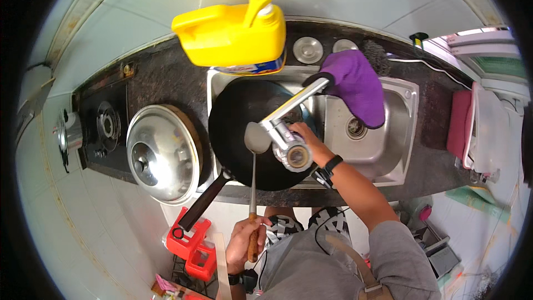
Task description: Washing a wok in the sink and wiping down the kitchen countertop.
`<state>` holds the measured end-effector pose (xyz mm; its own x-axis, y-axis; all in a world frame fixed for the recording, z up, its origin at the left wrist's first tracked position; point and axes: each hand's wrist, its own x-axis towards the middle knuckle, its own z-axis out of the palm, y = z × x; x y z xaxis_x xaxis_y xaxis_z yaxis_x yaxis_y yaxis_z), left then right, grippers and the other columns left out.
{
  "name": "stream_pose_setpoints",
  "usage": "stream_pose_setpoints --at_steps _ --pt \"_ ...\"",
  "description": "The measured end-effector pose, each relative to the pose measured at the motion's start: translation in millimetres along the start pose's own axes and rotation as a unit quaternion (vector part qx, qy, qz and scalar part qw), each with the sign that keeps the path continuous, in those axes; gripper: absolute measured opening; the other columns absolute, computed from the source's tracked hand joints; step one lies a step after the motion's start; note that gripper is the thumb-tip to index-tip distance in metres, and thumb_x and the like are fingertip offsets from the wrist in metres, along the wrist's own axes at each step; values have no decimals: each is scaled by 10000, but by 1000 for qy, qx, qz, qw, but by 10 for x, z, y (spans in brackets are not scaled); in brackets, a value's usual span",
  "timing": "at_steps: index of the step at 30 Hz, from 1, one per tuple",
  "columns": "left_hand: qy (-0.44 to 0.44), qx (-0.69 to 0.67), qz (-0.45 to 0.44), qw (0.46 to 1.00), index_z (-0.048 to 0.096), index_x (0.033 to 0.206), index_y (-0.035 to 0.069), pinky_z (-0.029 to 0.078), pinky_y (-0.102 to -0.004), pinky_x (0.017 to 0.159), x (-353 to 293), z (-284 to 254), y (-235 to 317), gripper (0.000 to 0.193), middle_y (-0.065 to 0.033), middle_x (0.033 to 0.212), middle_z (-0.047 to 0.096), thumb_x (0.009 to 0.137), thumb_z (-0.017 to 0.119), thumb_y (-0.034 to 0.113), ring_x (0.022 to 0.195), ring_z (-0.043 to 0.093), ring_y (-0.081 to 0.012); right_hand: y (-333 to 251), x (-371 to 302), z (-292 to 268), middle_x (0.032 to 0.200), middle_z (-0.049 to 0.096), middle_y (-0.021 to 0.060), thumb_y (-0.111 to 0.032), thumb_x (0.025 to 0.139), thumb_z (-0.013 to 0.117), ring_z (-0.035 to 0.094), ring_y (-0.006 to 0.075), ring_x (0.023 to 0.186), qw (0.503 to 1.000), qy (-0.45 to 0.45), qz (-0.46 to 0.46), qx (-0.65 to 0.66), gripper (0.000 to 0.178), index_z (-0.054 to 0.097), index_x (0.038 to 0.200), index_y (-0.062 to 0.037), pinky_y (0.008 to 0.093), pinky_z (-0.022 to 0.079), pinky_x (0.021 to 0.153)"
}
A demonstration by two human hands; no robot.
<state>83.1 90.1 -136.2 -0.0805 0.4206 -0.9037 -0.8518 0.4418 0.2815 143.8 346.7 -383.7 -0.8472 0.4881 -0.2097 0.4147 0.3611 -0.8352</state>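
My left hand (242,243) is closed around the wooden handle of a wok spatula (256,139). Its metal blade is over the dark inside of a black wok (233,116). The wok sits across the left sink basin, its handle pointing toward me at lower left. My right hand (304,136) reaches over the wok's right side, behind the head of a chrome faucet (297,100). The faucet hides most of its fingers, so whether it holds anything cannot be made out. A purple cloth or glove (355,83) drapes over the faucet's base.
A domed steel lid (161,155) lies left of the wok, near a gas stove (105,122). Behind the sink stands a yellow pump jug (233,33). The right basin (377,144) has a drain. Red plastic stools (194,244) are below; a pink-and-white bin (463,128) stands far right.
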Motion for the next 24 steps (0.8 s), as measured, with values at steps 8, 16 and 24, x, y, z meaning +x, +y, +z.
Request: stream_pose_setpoints --at_steps 8,16,24 --pt "2 -24 2 1000 614 1026 -30 304 -227 380 480 134 2 326 9 595 449 970 543 284 437 416 -92 -294 -505 -1350 862 648 148 -21 699 728 666 298 830 991 -55 122 2 309 575 967 -4 392 515 729" --pt "41 -12 -16 999 642 978 -46 330 -235 388 797 19 -278 391 -10 589 526 954 610 342 426 464 -106 -33 -278 -2130 861 678 125 81 684 712 651 186 698 955 6 166 247 1015 166 1534 -11 323 511 582" --pt "57 62 -28 996 623 1002 -1 350 -220 426 749 47 -347 383 -10 664 565 966 618 381 498 498 -105 88 -57 -2135 972 642 173 77 643 769 689 272 801 929 -67 241 273 876 342 1408 76 413 613 607"
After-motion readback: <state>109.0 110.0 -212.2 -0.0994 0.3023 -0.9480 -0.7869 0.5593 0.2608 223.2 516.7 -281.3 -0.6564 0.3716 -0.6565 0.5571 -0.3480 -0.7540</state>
